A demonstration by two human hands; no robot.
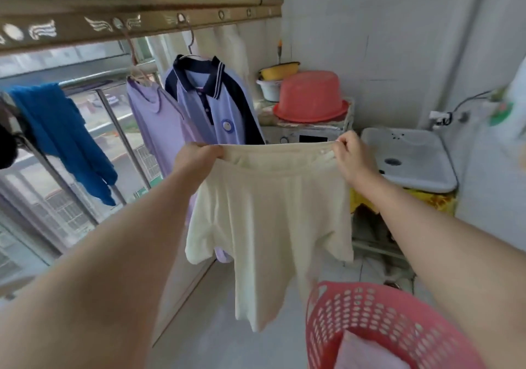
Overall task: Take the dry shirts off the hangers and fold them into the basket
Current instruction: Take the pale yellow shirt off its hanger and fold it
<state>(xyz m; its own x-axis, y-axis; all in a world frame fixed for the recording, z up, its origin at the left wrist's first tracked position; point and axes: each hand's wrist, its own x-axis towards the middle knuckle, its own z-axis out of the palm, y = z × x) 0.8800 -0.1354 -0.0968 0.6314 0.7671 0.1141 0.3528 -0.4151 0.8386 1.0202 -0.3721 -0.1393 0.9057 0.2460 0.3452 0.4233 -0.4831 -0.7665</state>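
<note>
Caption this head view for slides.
Cream shirt held by left hand and right hand near pink basket; lilac shirt and polo shirt hang behind.

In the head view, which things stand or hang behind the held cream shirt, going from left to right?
From the left: blue garment → lilac T-shirt → navy-collared polo shirt → upturned red basin → white sink. The cream shirt overlaps several, so it is left out.
</note>
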